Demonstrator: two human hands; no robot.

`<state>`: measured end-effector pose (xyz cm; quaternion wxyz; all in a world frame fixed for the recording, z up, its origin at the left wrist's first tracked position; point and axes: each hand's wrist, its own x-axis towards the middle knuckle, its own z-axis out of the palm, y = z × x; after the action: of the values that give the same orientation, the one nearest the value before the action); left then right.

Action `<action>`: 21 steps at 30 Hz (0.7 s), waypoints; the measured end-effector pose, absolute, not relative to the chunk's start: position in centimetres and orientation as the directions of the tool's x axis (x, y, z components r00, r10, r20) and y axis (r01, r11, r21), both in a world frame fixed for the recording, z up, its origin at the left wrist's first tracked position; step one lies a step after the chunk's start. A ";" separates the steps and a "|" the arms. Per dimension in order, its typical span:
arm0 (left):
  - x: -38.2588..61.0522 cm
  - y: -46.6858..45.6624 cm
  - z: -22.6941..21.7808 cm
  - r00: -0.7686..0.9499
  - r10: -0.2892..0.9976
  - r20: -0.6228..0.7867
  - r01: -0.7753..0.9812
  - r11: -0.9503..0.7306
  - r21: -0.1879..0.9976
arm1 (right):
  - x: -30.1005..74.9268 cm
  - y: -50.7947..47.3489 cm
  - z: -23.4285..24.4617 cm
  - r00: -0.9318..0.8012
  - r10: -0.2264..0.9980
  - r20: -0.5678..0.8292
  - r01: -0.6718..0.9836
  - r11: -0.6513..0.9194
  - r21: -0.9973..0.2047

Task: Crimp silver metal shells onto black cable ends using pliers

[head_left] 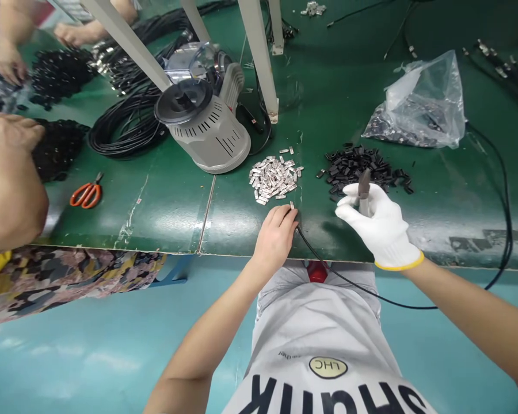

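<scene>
My bare left hand point(277, 234) is closed at the bench edge on the end of a black cable point(314, 252). A small silver connector piece point(292, 205) shows at its fingertips. The cable runs across my lap to the right. My right hand point(379, 225), in a white glove, is wrapped round pliers point(364, 188); their dark jaws point up and away, and the handles are mostly hidden by the glove. Just beyond my left hand lies a heap of silver metal connector shells point(273, 179). Behind the right hand spreads a pile of small black pieces point(356, 164).
A grey machine point(209, 129) stands left of the shells, beside white shelf legs point(261, 63). A clear bag point(418, 109) of small parts sits at right. Orange-handled scissors-like cutters point(87, 192) and a coiled cable point(125, 135) lie left, near co-workers' arms point(11, 172).
</scene>
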<state>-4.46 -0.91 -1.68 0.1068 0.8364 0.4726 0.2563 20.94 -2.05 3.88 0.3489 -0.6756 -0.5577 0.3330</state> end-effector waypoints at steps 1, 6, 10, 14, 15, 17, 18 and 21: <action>-4.7 -1.2 -1.9 0.428 0.838 0.340 0.734 -0.541 0.410 | 20.9 -2.0 4.2 0.165 0.983 -0.074 0.536 -0.152 -0.830; -4.8 -2.0 -2.5 0.428 0.847 0.316 0.745 -0.528 0.407 | 20.7 -3.1 4.7 0.099 0.990 -0.099 0.660 -0.140 -0.738; -2.9 -2.3 -2.3 0.454 0.835 0.310 0.726 -0.549 0.415 | 20.5 -3.2 5.1 0.057 0.987 -0.151 0.745 -0.143 -0.652; -1.7 -2.2 -1.6 0.454 0.831 0.322 0.693 -0.556 0.459 | 20.3 -2.0 6.1 0.048 0.975 -0.219 0.818 -0.164 -0.551; -1.7 -2.2 -1.3 0.444 0.833 0.329 0.681 -0.553 0.480 | 20.3 -1.8 6.3 0.033 0.974 -0.223 0.840 -0.148 -0.522; -1.9 -2.1 -0.7 0.424 0.838 0.344 0.644 -0.546 0.536 | 20.4 -1.4 6.6 0.003 0.977 -0.212 0.880 -0.103 -0.464; -2.0 -2.0 -0.4 0.402 0.847 0.347 0.623 -0.531 0.574 | 20.5 -1.3 6.6 -0.010 0.980 -0.200 0.895 -0.081 -0.440; -1.7 -2.0 1.1 0.259 0.925 0.276 0.505 -0.374 0.778 | 20.6 -1.4 6.6 -0.055 0.985 -0.166 0.926 -0.012 -0.377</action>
<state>-1.66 -2.05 1.07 0.2835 0.7412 0.4825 0.3709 20.56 -1.44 6.65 0.0739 -0.6834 -0.6991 0.1972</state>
